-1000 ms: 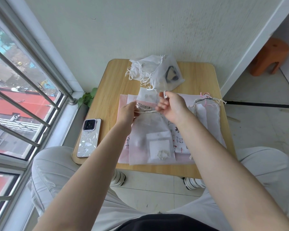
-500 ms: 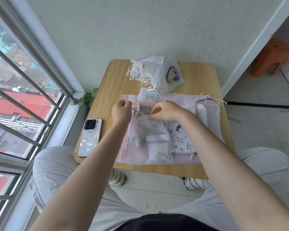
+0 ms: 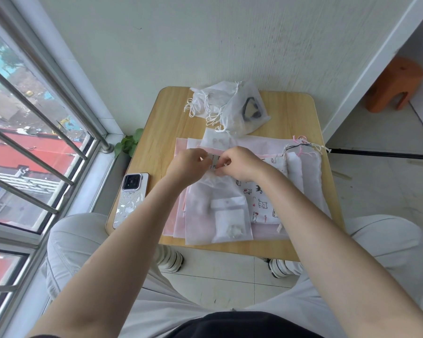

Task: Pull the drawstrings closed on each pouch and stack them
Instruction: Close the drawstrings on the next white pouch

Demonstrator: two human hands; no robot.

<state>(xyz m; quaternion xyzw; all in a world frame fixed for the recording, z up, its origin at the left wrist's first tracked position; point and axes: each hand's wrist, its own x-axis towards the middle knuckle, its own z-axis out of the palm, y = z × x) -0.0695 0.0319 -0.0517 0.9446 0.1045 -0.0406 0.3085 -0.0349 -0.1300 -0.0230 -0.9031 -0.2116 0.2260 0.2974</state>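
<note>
Both hands met at the gathered mouth of a translucent white drawstring pouch (image 3: 215,213), which lay flat on top of a spread of pale pink and white pouches (image 3: 261,230) near the front edge of the light wooden tabletop (image 3: 166,113). The left hand (image 3: 186,164) had its grip curled and pinching the pouch's neck from the left, while the right hand (image 3: 239,163) pinched what looked like the thin white cord at the same spot; the cord itself was too fine to make out clearly. The main risk, as I judged it, was that pulling the cord with too loose a hold on the neck would drag the whole light pouch, and the slippery sheets under it, toward the tabletop's near edge, where the lower hem already hung close to the drop. A jerky pull could also bunch the fabric unevenly or slip the cord out of the fingers. The heap of white pouches already drawn shut (image 3: 220,103) sat well apart at the far side, so a reach across to stack this one might brush the white phone (image 3: 130,196) lying at the left edge or tangle the loose cords of the cat-print pouch (image 3: 261,201) beside it.
</note>
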